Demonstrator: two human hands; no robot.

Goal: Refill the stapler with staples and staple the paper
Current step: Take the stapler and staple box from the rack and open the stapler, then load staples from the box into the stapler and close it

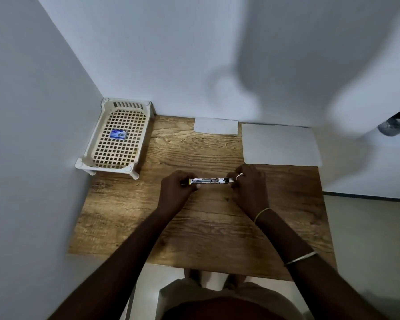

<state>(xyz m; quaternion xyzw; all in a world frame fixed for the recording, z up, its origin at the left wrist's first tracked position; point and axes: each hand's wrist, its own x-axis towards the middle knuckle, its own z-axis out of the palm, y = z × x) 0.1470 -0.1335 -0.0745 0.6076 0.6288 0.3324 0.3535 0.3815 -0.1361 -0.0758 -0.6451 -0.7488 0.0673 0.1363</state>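
Table (206, 227) centre: left hand (176, 186) and right hand (250, 184) grip stapler (209, 180).

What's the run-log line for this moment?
stapler: opened, magazine showing | left hand: grips one end | right hand: grips other end | staple box: in basket | paper: on table, far side

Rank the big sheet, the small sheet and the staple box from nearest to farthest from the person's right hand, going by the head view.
1. Big sheet: back right, just beyond the right hand, which grips the stapler.
2. Small sheet: back centre.
3. Staple box: far left, inside the basket.
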